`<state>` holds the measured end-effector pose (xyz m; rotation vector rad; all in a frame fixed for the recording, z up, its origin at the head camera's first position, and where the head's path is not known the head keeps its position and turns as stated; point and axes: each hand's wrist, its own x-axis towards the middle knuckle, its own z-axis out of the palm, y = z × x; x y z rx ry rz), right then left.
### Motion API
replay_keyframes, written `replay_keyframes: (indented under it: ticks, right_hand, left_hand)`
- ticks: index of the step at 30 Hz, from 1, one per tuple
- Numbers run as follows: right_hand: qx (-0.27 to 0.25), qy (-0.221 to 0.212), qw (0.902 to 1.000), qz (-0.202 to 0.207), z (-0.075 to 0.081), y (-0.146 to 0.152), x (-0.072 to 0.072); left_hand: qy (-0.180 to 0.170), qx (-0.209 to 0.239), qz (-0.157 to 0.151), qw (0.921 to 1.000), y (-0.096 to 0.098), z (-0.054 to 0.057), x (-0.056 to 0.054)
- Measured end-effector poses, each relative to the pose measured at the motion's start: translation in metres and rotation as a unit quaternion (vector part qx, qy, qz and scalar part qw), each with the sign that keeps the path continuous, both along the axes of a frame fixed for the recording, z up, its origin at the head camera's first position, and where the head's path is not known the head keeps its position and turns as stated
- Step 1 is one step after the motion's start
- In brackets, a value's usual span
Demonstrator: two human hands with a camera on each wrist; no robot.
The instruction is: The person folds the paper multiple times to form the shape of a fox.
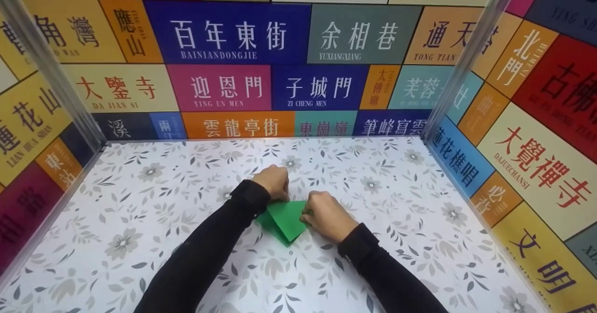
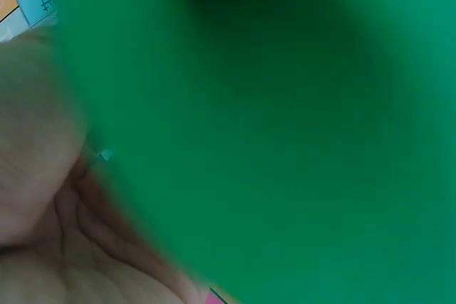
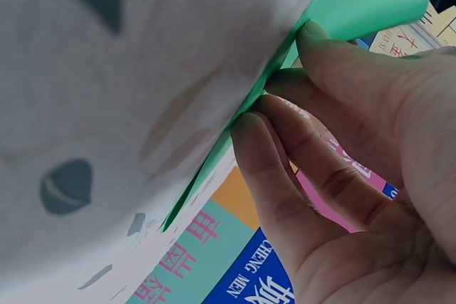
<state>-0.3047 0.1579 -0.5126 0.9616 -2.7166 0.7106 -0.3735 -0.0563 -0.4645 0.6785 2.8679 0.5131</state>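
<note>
Here, angular folded green paper [image 1: 288, 220] between both hands [image 1: 272, 182] [image 1: 328, 216].

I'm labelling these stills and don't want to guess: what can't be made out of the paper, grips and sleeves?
Head view: the far left side of the green paper, partly hidden behind the left grip; the black sleeves, cut off by the bottom edge.
Left-wrist view: the paper's creases, blurred so near the lens; that grip's fingertips, covered by the paper.
Right-wrist view: the right grip, cut off by the right edge.
</note>
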Motion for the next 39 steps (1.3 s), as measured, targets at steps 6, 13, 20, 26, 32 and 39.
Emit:
replay_keyframes:
  ticks: [6,13,20,26,32,39]
  right_hand:
    - [0.001,-0.006,1.0,-0.007,0.002,0.0,0.001]
    - [0.002,-0.006,1.0,-0.006,0.002,0.001,0.001]
    - [0.001,0.0,1.0,-0.009,0.001,0.0,0.0]
    - [0.004,-0.001,0.9998,-0.018,0.001,-0.001,0.001]
    - [0.006,-0.004,0.9997,-0.022,0.0,-0.002,0.002]
    - [0.006,-0.014,0.9997,-0.02,0.002,-0.002,0.002]
  left_hand:
    - [-0.004,-0.003,-0.014,0.9999,-0.005,0.004,0.001]
    - [0.006,0.003,-0.021,0.9998,-0.013,0.0,0.001]
    - [0.006,0.019,-0.032,0.9993,-0.025,-0.001,0.001]
    - [0.007,0.025,-0.024,0.9994,-0.043,-0.006,0.002]
    - [0.011,0.026,-0.034,0.999,-0.048,-0.011,0.002]
    - [0.008,0.012,-0.017,0.9998,-0.057,-0.01,0.002]
